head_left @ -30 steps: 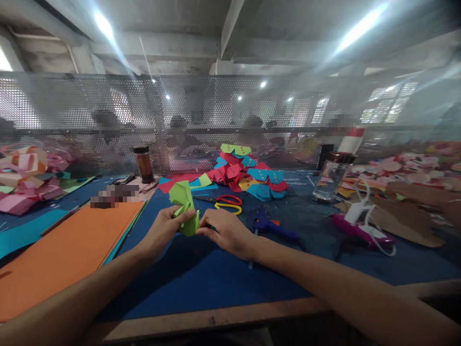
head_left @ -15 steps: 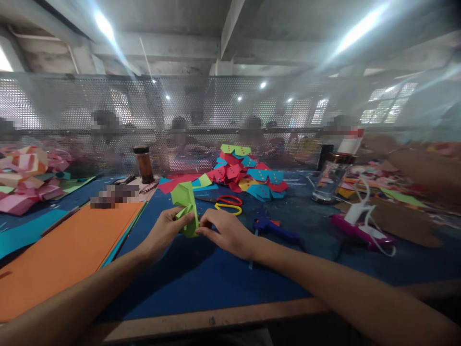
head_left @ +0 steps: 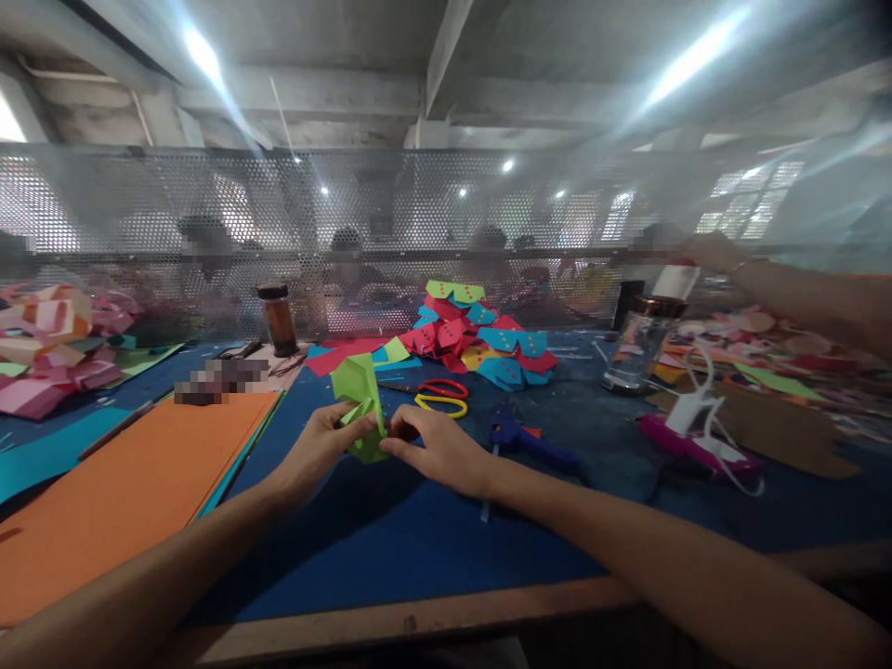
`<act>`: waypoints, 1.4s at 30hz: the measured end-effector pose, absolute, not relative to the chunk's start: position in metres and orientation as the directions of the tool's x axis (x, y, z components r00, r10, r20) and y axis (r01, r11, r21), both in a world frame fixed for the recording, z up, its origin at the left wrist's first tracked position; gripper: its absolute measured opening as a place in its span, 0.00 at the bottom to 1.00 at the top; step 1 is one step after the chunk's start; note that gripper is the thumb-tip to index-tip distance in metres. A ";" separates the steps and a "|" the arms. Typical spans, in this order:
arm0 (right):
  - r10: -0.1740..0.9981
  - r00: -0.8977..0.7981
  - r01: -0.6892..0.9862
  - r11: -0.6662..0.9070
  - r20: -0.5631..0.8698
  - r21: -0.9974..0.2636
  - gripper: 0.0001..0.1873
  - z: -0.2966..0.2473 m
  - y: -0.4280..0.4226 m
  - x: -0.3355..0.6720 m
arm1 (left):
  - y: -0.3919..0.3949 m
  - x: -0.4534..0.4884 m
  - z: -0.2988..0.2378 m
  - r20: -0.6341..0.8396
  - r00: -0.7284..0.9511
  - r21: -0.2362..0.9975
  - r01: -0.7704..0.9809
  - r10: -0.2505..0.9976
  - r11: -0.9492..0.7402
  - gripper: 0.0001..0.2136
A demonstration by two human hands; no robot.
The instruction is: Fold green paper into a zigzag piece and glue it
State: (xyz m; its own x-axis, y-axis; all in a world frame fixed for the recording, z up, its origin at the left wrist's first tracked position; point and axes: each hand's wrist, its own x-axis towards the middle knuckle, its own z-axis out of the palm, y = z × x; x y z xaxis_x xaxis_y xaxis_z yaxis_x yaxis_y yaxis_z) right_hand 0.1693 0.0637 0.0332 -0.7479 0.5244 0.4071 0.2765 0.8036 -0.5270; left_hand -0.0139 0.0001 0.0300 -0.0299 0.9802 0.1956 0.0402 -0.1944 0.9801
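A folded piece of light green paper is held up above the blue tabletop between my hands. My left hand is closed on its left side, thumb across the front. On its right edge, my right hand pinches the paper between thumb and fingers. Just behind lie scissors with red and yellow handles. A blue glue gun rests to the right of my right hand, a clear glue stick poking out towards me.
Orange paper sheets lie at left. Folded, dotted paper pieces are heaped behind the scissors. A brown jar, a clear bottle and a magenta power strip stand around. Another person's arm reaches in from the right.
My hands stay nearly still on the green paper, which has shifted only slightly. At right, the other person's arm has lifted to the top of the clear bottle.
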 end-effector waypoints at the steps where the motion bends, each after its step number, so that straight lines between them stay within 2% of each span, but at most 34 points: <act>1: 0.535 -0.746 0.284 0.794 0.397 -0.537 0.09 0.034 0.063 0.169 | 0.000 -0.014 0.029 0.192 -0.024 0.981 0.034 0.981 -0.191 0.13; 7: 0.570 -0.741 0.314 0.762 0.356 -0.567 0.08 0.039 0.062 0.169 | 0.001 -0.017 0.027 0.183 -0.001 0.983 0.013 0.983 -0.183 0.12; 13: 0.564 -0.751 0.293 0.750 0.342 -0.594 0.04 0.038 0.062 0.169 | -0.001 -0.013 0.029 0.202 -0.041 0.974 0.115 0.978 -0.197 0.12; 19: 0.545 -0.757 0.275 0.766 0.360 -0.581 0.09 0.038 0.063 0.170 | -0.002 -0.011 0.031 0.210 -0.054 0.972 0.116 0.976 -0.203 0.13; 23: 0.582 -0.720 0.255 0.729 0.378 -0.635 0.12 0.043 0.062 0.172 | -0.002 -0.010 0.032 0.196 -0.038 0.977 0.088 0.980 -0.192 0.13; 28: 0.612 -0.658 0.044 0.613 0.439 -0.789 0.14 0.045 0.064 0.171 | -0.001 -0.009 0.028 0.144 0.024 0.988 0.061 0.989 -0.145 0.14; 32: 0.619 -0.673 -0.069 0.494 0.406 -0.867 0.15 0.041 0.071 0.169 | 0.001 -0.010 0.025 0.116 0.058 0.993 0.028 0.992 -0.118 0.13; 42: 0.627 -0.705 0.039 0.500 0.331 -0.865 0.11 0.043 0.068 0.169 | 0.001 -0.007 0.026 0.097 0.091 0.994 0.041 0.991 -0.101 0.16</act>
